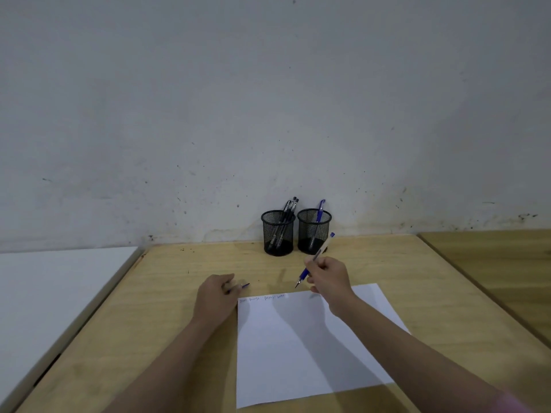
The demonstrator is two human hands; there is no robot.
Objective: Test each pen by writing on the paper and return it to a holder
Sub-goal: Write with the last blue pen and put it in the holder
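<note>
At the centre of the frame, a person's right hand (326, 277) grips a blue pen (315, 260) with its tip hovering just above the top edge of the paper (301, 347), while the left hand (215, 295) is closed on what looks like its cap (245, 285). A few faint scribbles (262, 298) already line that edge. Black pens fill the left holder (278, 233) and one blue pen stands in the right holder (314, 231), so testing seems well under way.

Your right hand (326, 275) is gripping a blue pen (316, 259), its tip hanging just above the top edge of the white paper (298, 347) on the wooden bench (149, 308). Your left hand (216, 296) is resting beside the paper's top left corner, closed on a small blue cap (245, 285). At the wall, the left mesh holder (278, 234) is carrying black pens (285, 217); the right mesh holder (313, 231) is carrying one blue pen (319, 214).
</note>
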